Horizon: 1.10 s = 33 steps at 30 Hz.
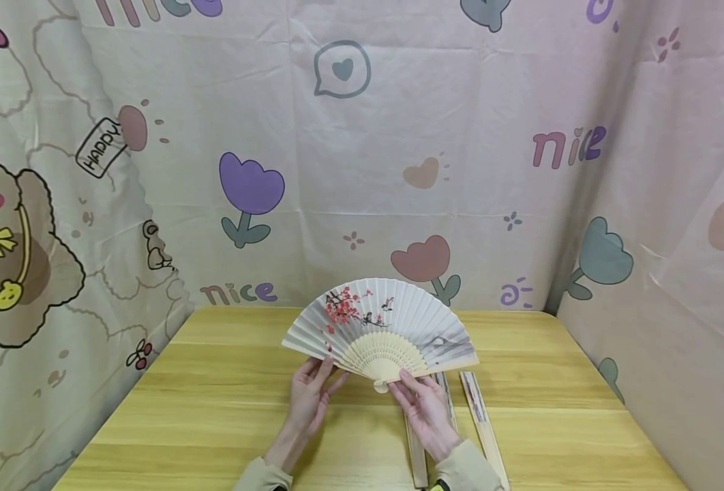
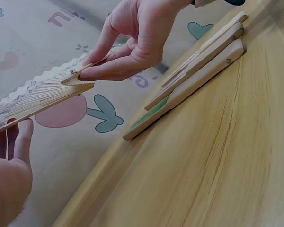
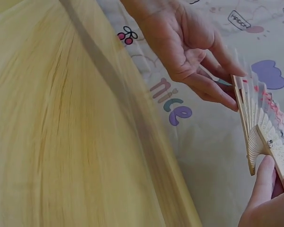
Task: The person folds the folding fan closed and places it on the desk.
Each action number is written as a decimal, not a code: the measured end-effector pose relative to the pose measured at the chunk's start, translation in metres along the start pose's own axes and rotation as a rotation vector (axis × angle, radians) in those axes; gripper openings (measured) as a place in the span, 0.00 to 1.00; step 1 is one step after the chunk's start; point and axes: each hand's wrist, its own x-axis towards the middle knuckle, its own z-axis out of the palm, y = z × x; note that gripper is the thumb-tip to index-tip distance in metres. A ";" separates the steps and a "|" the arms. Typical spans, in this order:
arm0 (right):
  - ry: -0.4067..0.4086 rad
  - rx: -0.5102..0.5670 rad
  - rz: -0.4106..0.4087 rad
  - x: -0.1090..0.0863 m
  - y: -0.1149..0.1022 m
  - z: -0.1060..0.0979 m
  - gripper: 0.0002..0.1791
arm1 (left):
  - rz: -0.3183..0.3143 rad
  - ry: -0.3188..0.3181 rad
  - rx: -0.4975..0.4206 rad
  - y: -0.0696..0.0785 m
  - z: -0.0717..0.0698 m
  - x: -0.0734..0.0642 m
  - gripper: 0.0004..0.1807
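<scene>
A white folding fan [image 1: 411, 303], spread wide, is held up above the table between both hands. Red blossoms, small birds and grey hills decorate its pleated leaf, and its pale ribs are pierced with a pattern. At its left edge, my left hand [image 1: 309, 395] pinches the outer rib between thumb and fingers. My right hand [image 1: 426, 409] grips the right outer rib close to the pivot, thumb in front. The left wrist view shows the fan's ribs [image 2: 52, 97] edge-on; in the right wrist view the outer rib [image 3: 244, 125] lies against the left fingertips.
Three folded fans lie side by side on the wooden table [image 1: 202, 402]: a right one [image 1: 485, 426], a middle one [image 1: 444, 392] and a left one [image 1: 416, 447] partly under my right hand. A printed cloth [image 1: 350, 150] hangs behind the table and along both sides.
</scene>
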 end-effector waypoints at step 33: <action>-0.040 -0.028 0.035 0.000 0.001 -0.004 0.09 | -0.071 0.067 0.029 0.000 0.000 -0.002 0.26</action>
